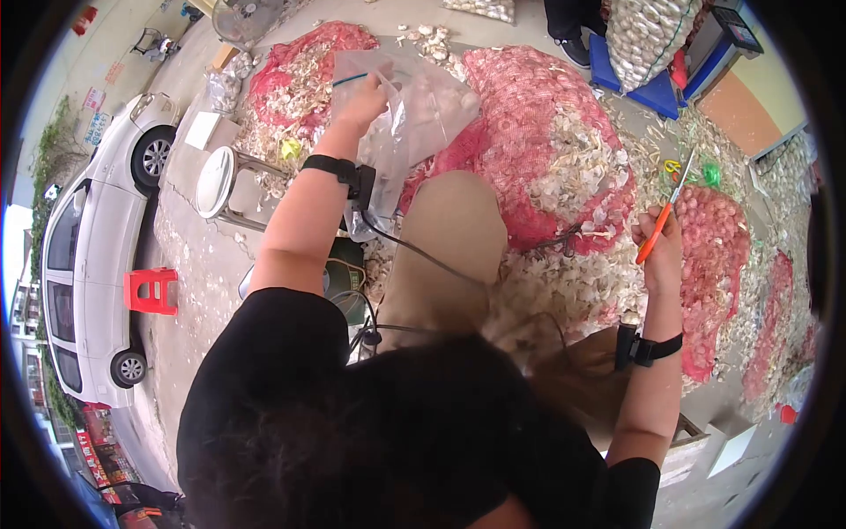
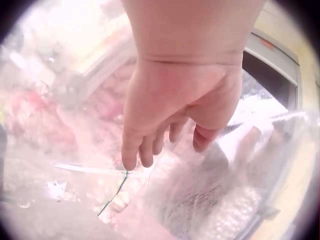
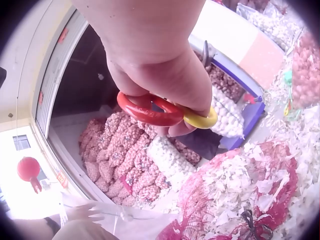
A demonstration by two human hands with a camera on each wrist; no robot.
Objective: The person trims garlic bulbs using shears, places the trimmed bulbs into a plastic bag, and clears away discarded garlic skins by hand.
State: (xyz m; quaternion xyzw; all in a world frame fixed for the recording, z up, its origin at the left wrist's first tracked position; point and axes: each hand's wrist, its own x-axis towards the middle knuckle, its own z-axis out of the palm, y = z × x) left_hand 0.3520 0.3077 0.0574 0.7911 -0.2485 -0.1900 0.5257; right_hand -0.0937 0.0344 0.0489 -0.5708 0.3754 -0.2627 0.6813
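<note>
A clear plastic bag with a blue-green strip near its top edge hangs from my left hand, over the gap between two red mesh sacks. In the left wrist view, the left hand has its fingers bent down at the edge of the film; the fingertips' contact is blurred. My right hand grips orange-handled scissors on the right, blades pointing up and away. Red and yellow handle loops show around the fingers of the right hand in the right wrist view.
A large red mesh sack of peelings stands ahead, with a smaller mesh sack to its left. Loose peelings cover the ground. Left are a round stool, a red stool and a white car. A blue scale stands back right.
</note>
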